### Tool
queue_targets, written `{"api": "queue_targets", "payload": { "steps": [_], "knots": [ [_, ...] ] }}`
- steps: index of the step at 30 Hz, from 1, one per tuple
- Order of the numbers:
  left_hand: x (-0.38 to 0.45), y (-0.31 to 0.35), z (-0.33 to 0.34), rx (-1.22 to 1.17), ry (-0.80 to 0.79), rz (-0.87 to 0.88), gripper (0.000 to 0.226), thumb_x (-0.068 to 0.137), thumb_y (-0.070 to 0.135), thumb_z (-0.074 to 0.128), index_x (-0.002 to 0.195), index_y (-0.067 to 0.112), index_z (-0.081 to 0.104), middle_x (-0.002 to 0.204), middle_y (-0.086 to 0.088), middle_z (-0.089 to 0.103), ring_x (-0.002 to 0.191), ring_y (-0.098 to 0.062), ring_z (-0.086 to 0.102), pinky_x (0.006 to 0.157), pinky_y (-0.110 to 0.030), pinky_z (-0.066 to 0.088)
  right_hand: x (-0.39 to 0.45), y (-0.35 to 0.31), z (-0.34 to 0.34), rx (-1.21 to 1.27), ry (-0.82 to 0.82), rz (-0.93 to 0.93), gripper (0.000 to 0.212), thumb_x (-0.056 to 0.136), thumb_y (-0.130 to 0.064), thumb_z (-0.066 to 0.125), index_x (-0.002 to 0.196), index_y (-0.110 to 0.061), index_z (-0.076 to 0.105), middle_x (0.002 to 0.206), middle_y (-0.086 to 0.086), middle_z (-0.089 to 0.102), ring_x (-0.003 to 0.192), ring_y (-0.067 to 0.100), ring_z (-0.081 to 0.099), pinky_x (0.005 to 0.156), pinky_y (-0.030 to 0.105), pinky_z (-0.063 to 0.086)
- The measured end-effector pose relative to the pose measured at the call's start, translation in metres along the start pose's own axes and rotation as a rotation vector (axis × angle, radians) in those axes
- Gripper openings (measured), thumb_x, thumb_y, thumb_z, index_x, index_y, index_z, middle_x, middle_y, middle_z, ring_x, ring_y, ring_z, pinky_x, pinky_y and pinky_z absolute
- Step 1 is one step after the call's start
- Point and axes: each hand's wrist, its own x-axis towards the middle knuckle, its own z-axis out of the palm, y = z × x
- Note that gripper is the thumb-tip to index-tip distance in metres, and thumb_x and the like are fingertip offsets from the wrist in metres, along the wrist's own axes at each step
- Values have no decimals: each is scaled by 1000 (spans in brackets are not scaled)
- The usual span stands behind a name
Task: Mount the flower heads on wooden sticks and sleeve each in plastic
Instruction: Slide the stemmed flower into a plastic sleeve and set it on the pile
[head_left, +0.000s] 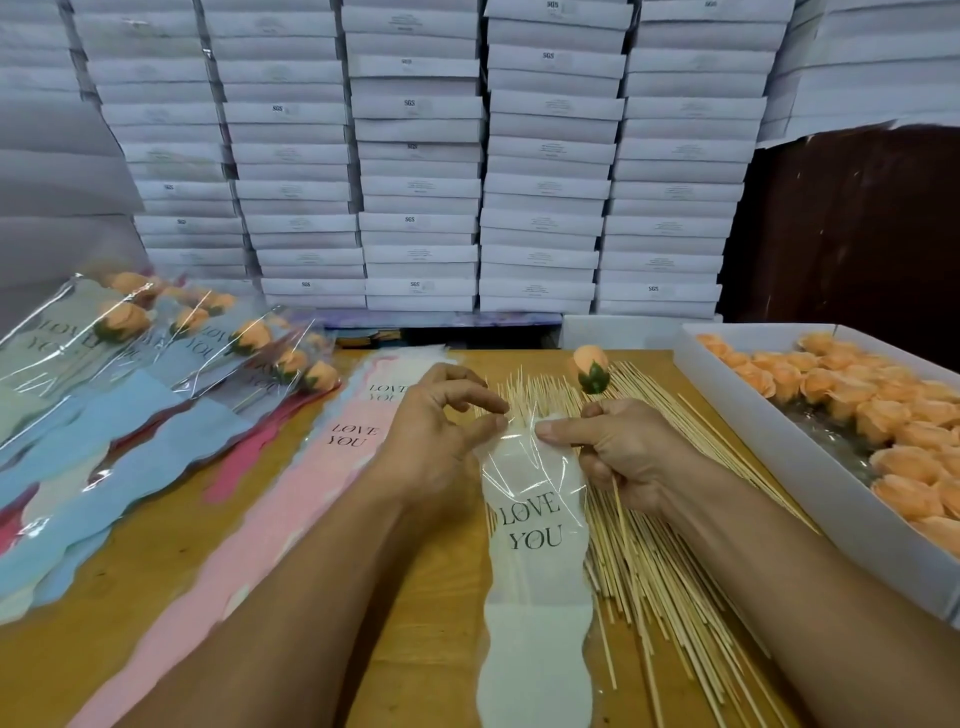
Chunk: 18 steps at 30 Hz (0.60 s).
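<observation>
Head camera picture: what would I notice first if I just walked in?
Probably the two hands in the middle: the left hand and right hand pinch open the top of a white LOVE YOU sleeve, and the right also holds a stick with an orange flower head. Behind stands a wall of white boxes; at right, a tray of orange flower heads.

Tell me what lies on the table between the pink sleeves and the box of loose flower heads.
In the head view, the white sleeve that both hands are opening, then the pile of wooden sticks, lie between the pink sleeves and the box.
</observation>
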Motion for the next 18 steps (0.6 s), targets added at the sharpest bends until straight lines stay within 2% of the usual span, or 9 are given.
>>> {"api": "queue_targets", "payload": {
  "steps": [2,4,6,8,12,15,18],
  "knots": [
    [1,-1,-1,-45,30,1,8,81,1,78,89,3,77,108,-8,65,95,-16,57,84,-28,48,0,1,0,-20,0,10,44,75,0,84,84,-12,43,61,10,65,28,8,37,27,17,26],
    [1,-1,-1,-182,46,-27,8,81,-5,75,88,-2,76,101,-15,71,85,-11,64,76,-21,52,1,2,0,-42,-11,20,43,74,-2,85,84,-11,44,60,7,65,29,7,35,27,17,26],
    [2,-3,-1,-328,24,-65,9,82,-6,72,90,-4,75,97,-15,75,83,-9,70,70,-14,52,0,2,1,-44,-34,29,43,74,-4,85,85,-11,45,55,4,63,29,7,34,27,17,25],
    [3,-5,-2,-416,-36,-78,9,85,-5,67,93,-6,71,95,-17,75,85,-16,72,72,-20,54,-1,1,2,-32,-71,32,44,71,-6,87,85,-11,45,57,5,65,29,8,34,28,17,25],
    [2,-6,-3,-447,-101,-92,10,91,-2,61,88,6,65,73,-15,69,68,-22,63,63,-26,49,-3,0,1,-60,-143,50,44,58,-17,88,85,-6,54,67,9,70,30,7,36,28,17,27],
    [3,-7,-4,-508,-91,-132,17,93,-2,56,82,10,63,62,-13,59,57,-24,50,58,-31,40,-3,-1,-1,-89,-169,69,38,70,-36,84,87,-7,65,74,10,73,31,6,35,28,18,26],
    [1,-4,-5,-636,-159,-191,15,86,-4,57,79,8,60,63,-13,48,54,-22,43,53,-29,35,2,-2,-4,-72,-108,120,37,98,-46,60,82,-14,50,83,21,75,29,9,31,29,17,22]
  ]
}}
